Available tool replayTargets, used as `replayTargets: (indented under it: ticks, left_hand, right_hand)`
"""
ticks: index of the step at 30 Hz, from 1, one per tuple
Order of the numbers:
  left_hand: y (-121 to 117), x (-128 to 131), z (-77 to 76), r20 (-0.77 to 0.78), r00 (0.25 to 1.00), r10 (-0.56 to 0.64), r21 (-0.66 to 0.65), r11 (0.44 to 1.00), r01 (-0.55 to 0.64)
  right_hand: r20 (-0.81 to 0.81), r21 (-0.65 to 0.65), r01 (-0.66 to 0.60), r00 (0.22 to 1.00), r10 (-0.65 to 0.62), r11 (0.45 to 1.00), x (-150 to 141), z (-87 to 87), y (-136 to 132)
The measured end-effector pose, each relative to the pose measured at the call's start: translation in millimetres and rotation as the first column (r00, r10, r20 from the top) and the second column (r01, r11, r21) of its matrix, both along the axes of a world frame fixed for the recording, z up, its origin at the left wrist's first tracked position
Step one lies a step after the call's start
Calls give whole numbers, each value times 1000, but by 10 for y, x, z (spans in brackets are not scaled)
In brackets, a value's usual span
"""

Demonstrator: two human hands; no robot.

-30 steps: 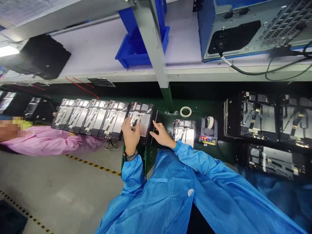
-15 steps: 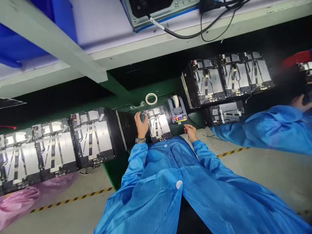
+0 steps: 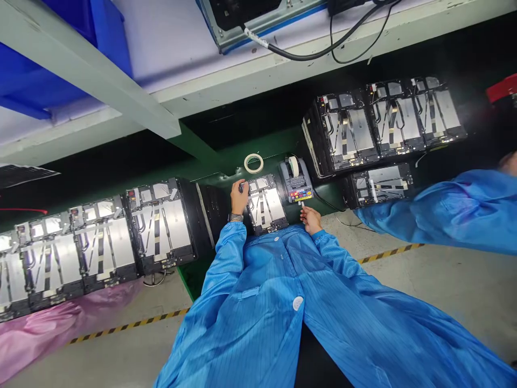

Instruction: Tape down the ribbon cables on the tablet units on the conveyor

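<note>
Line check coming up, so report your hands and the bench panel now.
Left hand at corner of metal-backed electronic panel. Right hand pinching small white strip. Tape dispenser right beside panel.

Just beside the left fingers [image 3: 241, 188] lies a panel [image 3: 271, 207] of silver plates crossed by black strips with tan bands. Past the right fingertips [image 3: 304, 213] sits a grey tape dispenser [image 3: 294, 186] with small red, yellow and blue buttons. Farther past the fingers, a cream roll of masking tape [image 3: 253, 163] lies on a dark green bench [image 3: 226, 175]. Behind the fingers spreads a bright blue smock [image 3: 258, 323] with fine dark pinstripes and a round white snap [image 3: 298, 303]. Well left of the fingers, black-and-yellow striped floor tape [image 3: 129, 325] runs beside pink cloth [image 3: 52, 323].
</note>
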State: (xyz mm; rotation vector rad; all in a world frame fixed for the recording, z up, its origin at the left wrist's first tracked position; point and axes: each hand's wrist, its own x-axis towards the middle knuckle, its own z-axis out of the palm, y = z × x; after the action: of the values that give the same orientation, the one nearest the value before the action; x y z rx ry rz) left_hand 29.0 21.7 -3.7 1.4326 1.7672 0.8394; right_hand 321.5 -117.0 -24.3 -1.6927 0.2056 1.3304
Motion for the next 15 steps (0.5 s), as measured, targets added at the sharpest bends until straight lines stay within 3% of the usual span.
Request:
replayTargets:
  ticks: [4, 8, 11, 15]
  left_hand:
    - [15, 30, -13, -62, 998, 3, -23, 1000, -4]
    - [-12, 129, 126, -255, 967, -2, -9, 1000, 0]
    - [-74, 346, 319, -412, 911, -6, 16, 1000, 13]
    - [-121, 808, 507, -518, 842, -148, -13, 986, 166]
  right_hand:
    - [-81, -45, 54, 995, -58, 998, -31, 39, 67]
    - [-142, -76, 84, 985, -94, 994, -74, 102, 231]
    - [-139, -102, 104, 983, -117, 989, -102, 147, 312]
    - [-88, -121, 111, 989, -122, 986, -119, 185, 367]
